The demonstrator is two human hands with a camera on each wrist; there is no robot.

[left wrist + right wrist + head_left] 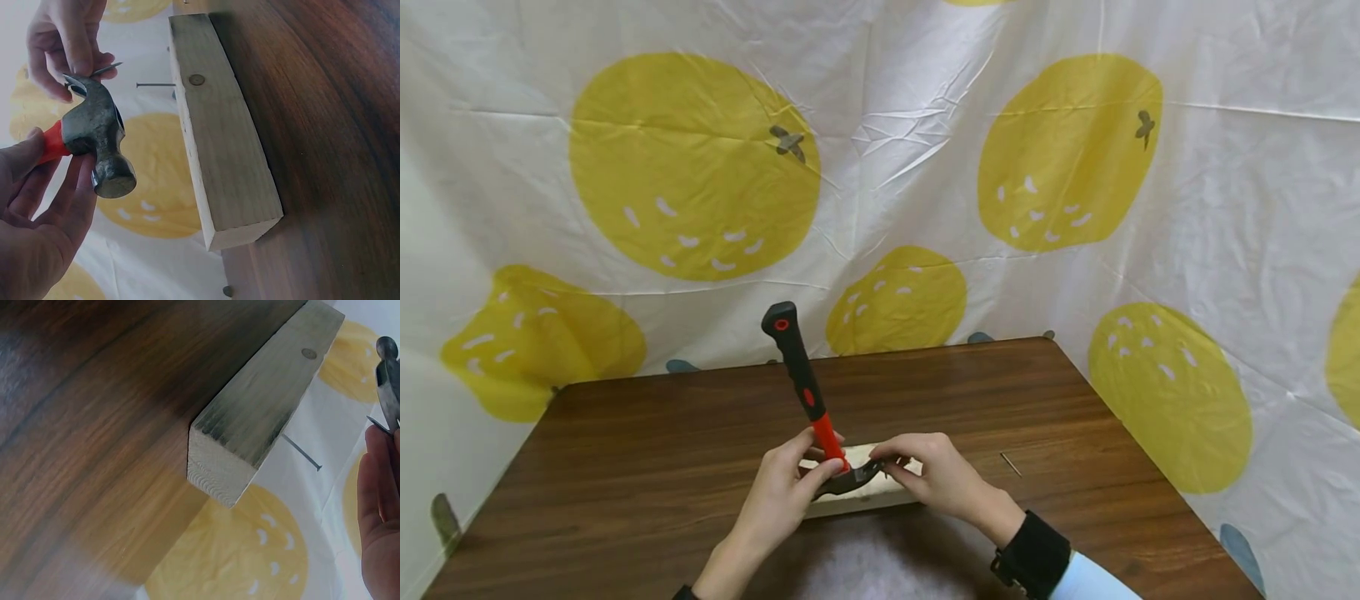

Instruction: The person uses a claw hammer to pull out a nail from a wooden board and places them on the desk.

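Note:
A claw hammer (824, 440) with a black and red handle is held head down over a wooden block (868, 502), its handle pointing up. My left hand (781, 492) grips it by the red neck, close to the metal head (94, 125). At the claw, my right hand (936, 472) pinches a nail (108, 69), whose pointed end sticks out past the fingertips. The nail's head end is at the claw, partly hidden by fingers. Another nail (303, 452) stands upright in the block's top face, its shaft mostly exposed.
A loose nail (1011, 464) lies on the brown wooden table (647, 467), right of the block. White cloth (902, 167) printed with yellow fruit hangs behind the table and along its sides. A dark round knot (197, 80) marks the block's side.

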